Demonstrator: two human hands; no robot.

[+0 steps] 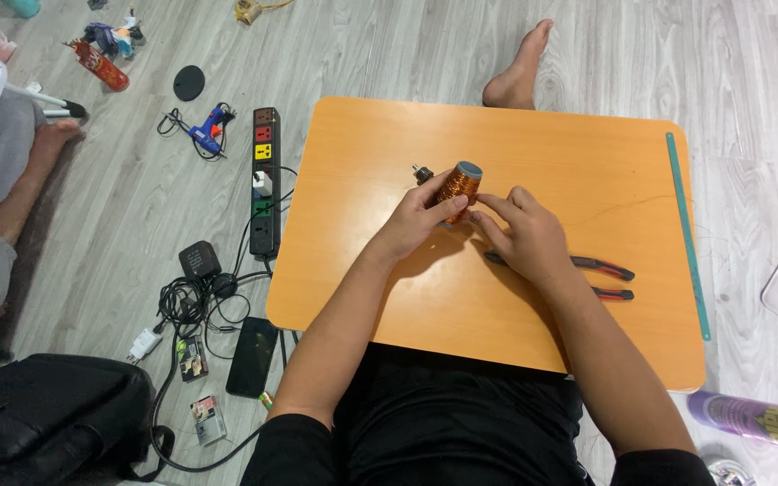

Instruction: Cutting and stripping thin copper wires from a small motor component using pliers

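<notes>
You are sitting on a grey wood-look floor (389, 54) with a low orange table (389, 306) filling the middle of the frame, and clutter runs down the left side: a black backpack (47, 414) at lower left, a power strip (264, 180) with coloured sockets just off the table's left edge, a blue glue gun (204, 130) above it. A long green ruler (686, 234) lies along the table's right edge, and red-handled pliers (605, 274) rest just right of centre, partly under your right wrist. The spool of copper wire (457, 184) sits upper centre of the table, tilted. It looks dense for its size and rigid at the core, but the fine winding is likely slick and easy to kink, so grip it across the wound body or by the end caps. Your left hand (411, 220) is curled around the spool, thumb over the winding. Your right hand (529, 238) is half-closed, fingertips pinched at the spool's lower edge; whether they hold a wire end, you cannot tell
</notes>
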